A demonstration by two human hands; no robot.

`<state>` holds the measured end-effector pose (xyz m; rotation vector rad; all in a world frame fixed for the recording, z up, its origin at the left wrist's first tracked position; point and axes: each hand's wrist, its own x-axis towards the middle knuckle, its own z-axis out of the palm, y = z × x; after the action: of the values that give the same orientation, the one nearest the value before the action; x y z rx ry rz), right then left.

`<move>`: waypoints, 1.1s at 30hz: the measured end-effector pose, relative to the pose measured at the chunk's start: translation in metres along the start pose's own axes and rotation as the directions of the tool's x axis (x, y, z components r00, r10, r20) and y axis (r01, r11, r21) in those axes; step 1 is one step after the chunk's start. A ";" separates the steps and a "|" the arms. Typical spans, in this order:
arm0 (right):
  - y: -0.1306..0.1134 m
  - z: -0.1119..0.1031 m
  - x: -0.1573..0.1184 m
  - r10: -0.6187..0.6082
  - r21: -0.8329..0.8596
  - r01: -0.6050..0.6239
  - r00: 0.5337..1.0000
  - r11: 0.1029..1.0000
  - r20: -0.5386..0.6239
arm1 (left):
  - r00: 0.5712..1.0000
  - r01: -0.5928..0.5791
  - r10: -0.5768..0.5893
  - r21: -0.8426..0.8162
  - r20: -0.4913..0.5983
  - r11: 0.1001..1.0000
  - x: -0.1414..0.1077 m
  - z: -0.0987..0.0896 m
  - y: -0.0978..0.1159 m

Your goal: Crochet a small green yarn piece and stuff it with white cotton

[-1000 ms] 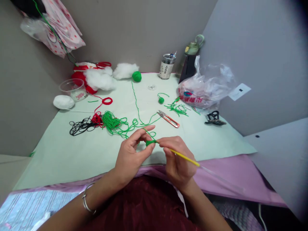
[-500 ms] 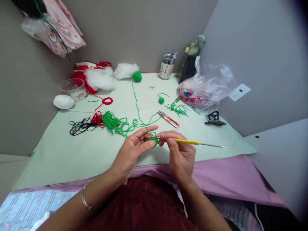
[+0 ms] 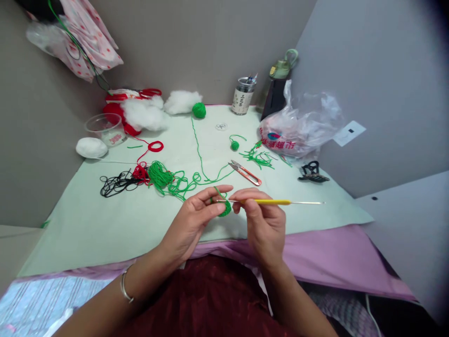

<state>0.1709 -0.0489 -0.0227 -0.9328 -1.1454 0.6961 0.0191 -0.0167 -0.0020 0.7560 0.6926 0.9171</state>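
Pinched between the thumb and fingers of my left hand (image 3: 196, 213) is a small green crochet piece (image 3: 225, 209). Green yarn loops over the raised left forefinger and passes around the other fingers. My right hand (image 3: 264, 217) grips a crochet hook (image 3: 271, 202) by its yellow handle, pen-fashion. The hook's thin metal tip lies at the top of the green piece, beside the left thumb; whether it sits inside a stitch I cannot tell. A loose green yarn pile (image 3: 161, 178) lies beyond my left hand. Thread snips (image 3: 245, 172) with orange handles rest just past both hands.
Black yarn (image 3: 117, 182), a red yarn ring (image 3: 155, 146), a white yarn ball (image 3: 91, 148) and a clear tub (image 3: 104, 126) are at left. Stuffing (image 3: 147, 114) and a green ball (image 3: 199, 110) lie behind. At right are green scraps (image 3: 258, 157), a plastic bag (image 3: 298, 126) and a hair claw (image 3: 313, 173).
The crochet hook has swung closer to level, its far end rising and shifting slightly left. Its working tip moved a little left. My left hand still holds the green piece.
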 end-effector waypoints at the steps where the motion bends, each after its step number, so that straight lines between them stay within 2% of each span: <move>1: 0.001 0.001 0.000 0.002 -0.022 -0.001 1.000 1.000 0.016 | 1.000 -0.018 0.017 0.036 0.012 0.999 -0.001 0.001 0.000; 3: 0.002 0.001 -0.001 0.017 -0.017 -0.017 1.000 1.000 0.017 | 0.999 -0.041 0.039 0.090 0.029 0.995 -0.003 0.001 -0.001; 8: 0.007 -0.001 0.002 0.118 0.158 -0.117 0.993 0.981 0.001 | 0.997 -0.073 0.070 0.145 0.021 0.987 -0.003 -0.004 -0.002; 12: 0.004 -0.003 0.002 0.099 0.118 -0.102 0.995 0.988 0.027 | 0.994 -0.106 0.108 0.204 0.000 0.973 -0.005 -0.007 -0.003; 16: -0.002 -0.004 -0.003 0.003 -0.025 -0.002 1.000 1.000 0.019 | 0.982 -0.184 0.191 0.313 0.009 0.932 -0.006 -0.011 -0.003; 20: -0.006 -0.004 -0.007 -0.105 -0.196 0.112 0.993 0.974 0.046 | 0.963 -0.252 0.270 0.441 0.021 0.862 -0.007 -0.012 -0.002; 22: -0.004 -0.004 -0.009 -0.208 -0.273 0.224 0.974 0.936 0.087 | 0.954 -0.266 0.298 0.490 0.012 0.830 -0.007 -0.010 -0.003; 24: 0.001 -0.004 -0.012 -0.325 -0.381 0.364 0.931 0.850 0.166 | 0.953 -0.248 0.300 0.482 -0.032 0.840 -0.007 -0.007 -0.004; 26: 0.007 -0.003 -0.015 -0.425 -0.491 0.487 0.873 0.722 0.240 | 0.968 -0.195 0.238 0.363 -0.078 0.911 -0.007 -0.004 -0.006; 28: 0.010 -0.002 -0.016 -0.478 -0.533 0.539 0.838 0.653 0.262 | 0.995 -0.057 0.068 0.159 -0.069 0.986 -0.005 -0.003 -0.006; 29: 0.010 -0.002 -0.016 -0.479 -0.517 0.523 0.847 0.678 0.229 | 0.999 0.028 -0.026 0.064 -0.043 0.998 -0.005 -0.003 -0.005; 31: 0.007 -0.001 -0.013 -0.393 -0.412 0.391 0.916 0.823 0.085 | 0.989 0.149 -0.149 -0.054 -0.004 0.987 -0.003 -0.003 -0.001; 33: 0.003 0.000 -0.009 -0.237 -0.238 0.218 0.970 0.947 -0.055 | 0.989 0.143 -0.145 -0.079 -0.013 0.986 -0.003 -0.003 0.003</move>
<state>0.1680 -0.0555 -0.0290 -0.9944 -1.2545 0.3382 0.0141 -0.0168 -0.0007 0.6201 0.7145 0.8154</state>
